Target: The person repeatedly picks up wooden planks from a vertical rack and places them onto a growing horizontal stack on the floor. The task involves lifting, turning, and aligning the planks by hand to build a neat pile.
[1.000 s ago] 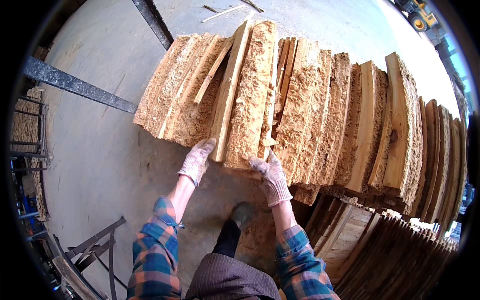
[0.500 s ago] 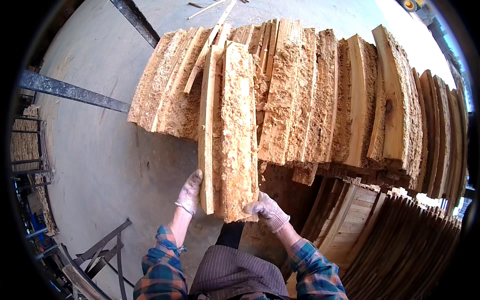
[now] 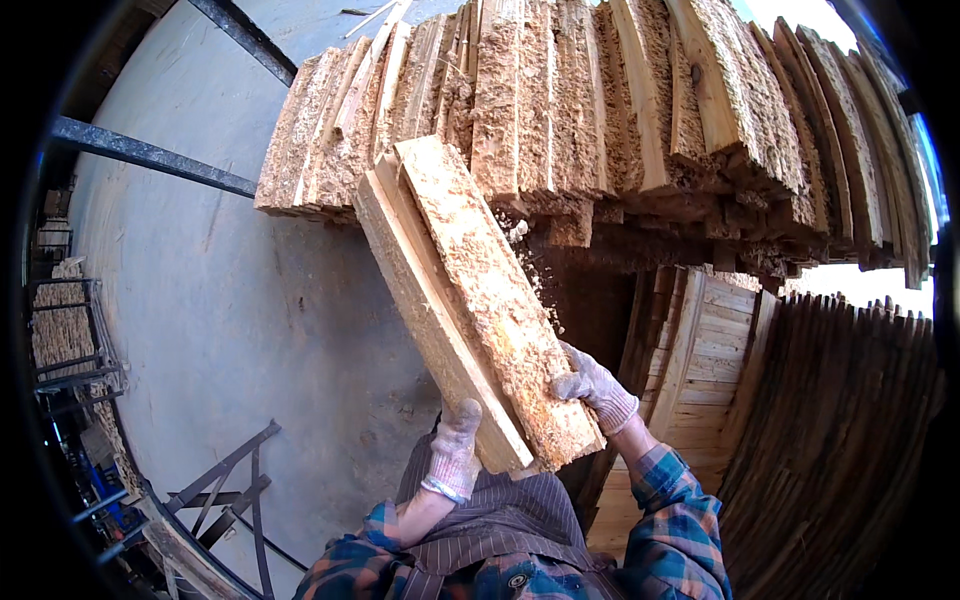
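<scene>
Together, the two gloved hands hold the boards (image 3: 500, 300) at mid-view, over the floor (image 3: 300, 300) and the wearer's apron (image 3: 490, 525). At least two lie side by side: a rough board on the right and a narrower pale board (image 3: 440, 320) on the left. Their length slants, the far end toward eleven o'clock, the near end toward five.

The left hand (image 3: 456, 450), at six o'clock, is half curled against the pale board's outer side near the close end, thumb up; its fingers are mostly hidden. The right hand (image 3: 597, 390), at four o'clock, is part closed over the rough board's outer edge, thumb on top, fingertips out of sight.

Chips (image 3: 518, 231) show just off the rough board at one o'clock. The stack (image 3: 560, 110) spans eleven to two o'clock, partly behind the boards' far end. A slatted panel (image 3: 715, 350) stands between three and four, with dark slats (image 3: 830, 400) just beyond. Bars (image 3: 150, 155) cross at ten; a metal frame (image 3: 228, 480) sits at eight.
</scene>
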A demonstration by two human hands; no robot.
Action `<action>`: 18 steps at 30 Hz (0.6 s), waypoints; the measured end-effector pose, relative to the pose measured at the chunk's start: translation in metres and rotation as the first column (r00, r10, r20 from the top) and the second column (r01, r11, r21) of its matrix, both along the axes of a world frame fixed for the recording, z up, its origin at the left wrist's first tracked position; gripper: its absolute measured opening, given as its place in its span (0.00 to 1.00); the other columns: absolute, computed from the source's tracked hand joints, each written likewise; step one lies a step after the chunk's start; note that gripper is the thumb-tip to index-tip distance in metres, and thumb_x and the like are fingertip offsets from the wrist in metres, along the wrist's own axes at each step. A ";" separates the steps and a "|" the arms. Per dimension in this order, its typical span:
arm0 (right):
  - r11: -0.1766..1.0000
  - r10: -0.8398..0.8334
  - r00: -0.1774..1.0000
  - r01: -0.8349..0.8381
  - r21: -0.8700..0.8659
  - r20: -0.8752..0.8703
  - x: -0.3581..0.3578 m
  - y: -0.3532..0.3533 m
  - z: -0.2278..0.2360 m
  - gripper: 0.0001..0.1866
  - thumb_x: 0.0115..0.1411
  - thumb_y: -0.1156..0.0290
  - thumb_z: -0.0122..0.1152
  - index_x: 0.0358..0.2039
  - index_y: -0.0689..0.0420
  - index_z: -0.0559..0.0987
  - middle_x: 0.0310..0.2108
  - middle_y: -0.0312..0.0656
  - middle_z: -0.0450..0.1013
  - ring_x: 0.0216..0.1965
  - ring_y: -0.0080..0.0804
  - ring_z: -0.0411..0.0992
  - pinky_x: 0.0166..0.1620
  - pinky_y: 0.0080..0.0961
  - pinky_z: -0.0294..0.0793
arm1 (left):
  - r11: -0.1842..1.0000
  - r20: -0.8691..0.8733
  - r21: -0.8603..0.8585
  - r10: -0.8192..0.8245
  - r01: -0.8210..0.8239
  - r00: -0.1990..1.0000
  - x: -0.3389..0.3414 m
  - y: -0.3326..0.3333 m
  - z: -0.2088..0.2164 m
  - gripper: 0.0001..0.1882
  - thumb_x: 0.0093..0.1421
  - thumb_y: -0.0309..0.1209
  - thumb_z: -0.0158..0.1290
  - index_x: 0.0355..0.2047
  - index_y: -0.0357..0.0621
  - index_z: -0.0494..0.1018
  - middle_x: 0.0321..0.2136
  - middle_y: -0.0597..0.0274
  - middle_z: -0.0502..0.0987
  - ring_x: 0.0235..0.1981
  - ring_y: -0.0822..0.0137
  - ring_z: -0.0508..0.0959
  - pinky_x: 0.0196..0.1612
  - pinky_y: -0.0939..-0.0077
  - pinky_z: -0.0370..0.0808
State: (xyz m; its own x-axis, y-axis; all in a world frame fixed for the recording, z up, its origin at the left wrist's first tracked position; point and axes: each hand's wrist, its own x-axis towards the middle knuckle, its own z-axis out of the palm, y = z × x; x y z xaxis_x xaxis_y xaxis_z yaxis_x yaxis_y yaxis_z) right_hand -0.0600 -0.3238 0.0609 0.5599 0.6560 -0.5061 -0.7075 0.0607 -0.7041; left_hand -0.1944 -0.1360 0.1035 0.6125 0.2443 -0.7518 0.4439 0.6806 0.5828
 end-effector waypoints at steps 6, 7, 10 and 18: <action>0.978 -0.147 0.953 0.100 -0.183 -0.265 -0.141 -0.113 0.036 0.38 0.44 0.62 0.72 0.54 0.63 0.67 0.48 0.40 0.70 0.45 0.25 0.70 0.50 0.25 0.71 | 0.974 -0.160 -0.185 -0.161 0.130 0.974 -0.109 -0.078 0.032 0.34 0.58 0.43 0.54 0.60 0.43 0.56 0.53 0.54 0.65 0.49 0.61 0.72 0.49 0.69 0.75; 0.967 -0.222 0.917 0.164 -0.196 -0.330 -0.155 -0.123 0.047 0.36 0.46 0.62 0.70 0.53 0.64 0.68 0.48 0.40 0.70 0.45 0.26 0.71 0.50 0.25 0.72 | 0.964 -0.201 -0.211 -0.206 0.163 0.958 -0.110 -0.086 0.036 0.33 0.58 0.42 0.54 0.60 0.43 0.56 0.53 0.54 0.65 0.49 0.61 0.73 0.49 0.69 0.75; 0.915 -0.399 0.798 0.313 -0.255 -0.452 -0.180 -0.126 0.046 0.30 0.51 0.63 0.66 0.51 0.65 0.68 0.45 0.42 0.71 0.43 0.27 0.72 0.46 0.23 0.73 | 0.939 -0.273 -0.273 -0.283 0.208 0.919 -0.117 -0.101 0.009 0.31 0.60 0.39 0.53 0.60 0.41 0.56 0.53 0.53 0.66 0.48 0.60 0.73 0.50 0.68 0.74; 0.660 -0.749 0.425 0.543 -0.519 -0.509 -0.293 -0.136 -0.213 0.21 0.63 0.64 0.52 0.52 0.62 0.70 0.49 0.40 0.71 0.46 0.27 0.71 0.51 0.22 0.70 | 0.807 -0.490 -0.533 -0.539 0.254 0.685 -0.054 -0.121 -0.204 0.23 0.59 0.39 0.54 0.52 0.41 0.68 0.43 0.53 0.75 0.44 0.57 0.75 0.48 0.63 0.74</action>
State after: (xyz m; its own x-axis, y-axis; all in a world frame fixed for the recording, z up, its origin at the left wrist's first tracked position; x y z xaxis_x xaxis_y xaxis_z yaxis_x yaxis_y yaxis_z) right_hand -0.3532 -0.4595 -0.1520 0.2274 0.0420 -0.9729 -0.7778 0.6089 -0.1555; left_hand -0.2481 -0.2568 -0.1010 -0.0316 -0.3139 -0.9489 0.8748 0.4505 -0.1781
